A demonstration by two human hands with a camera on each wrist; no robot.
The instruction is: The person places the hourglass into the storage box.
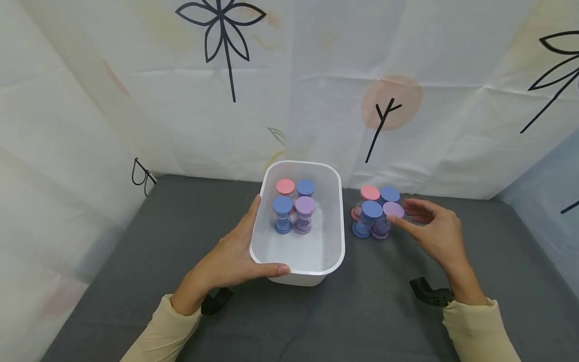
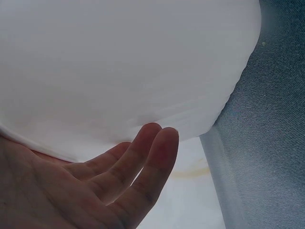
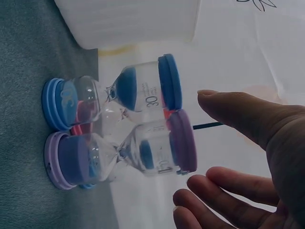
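The left sleeve [image 1: 165, 329] and right sleeve [image 1: 481, 332] are pale yellow, ending in wide cuffs. 2 black wrist pieces, 1 left [image 1: 216, 301] and 1 right [image 1: 429, 295], show beside them; the right piece is bent. The left hand [image 1: 228, 259] and right hand [image 1: 438, 232] are bare.

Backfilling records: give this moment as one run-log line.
left hand: grips white bin | right hand: empty, beside four hourglasses on table | inside white bin: four other hourglasses

In the right wrist view, the number 30 stands sideways in dark print on the blue hourglass [image 3: 126, 90], with smaller lines of lettering beside it too fine to read. A pale mark low on the same hourglass resembles a 30 too, less distinctly. Dark print also shows on the purple hourglass [image 3: 133, 149], too blurred to read for certain.
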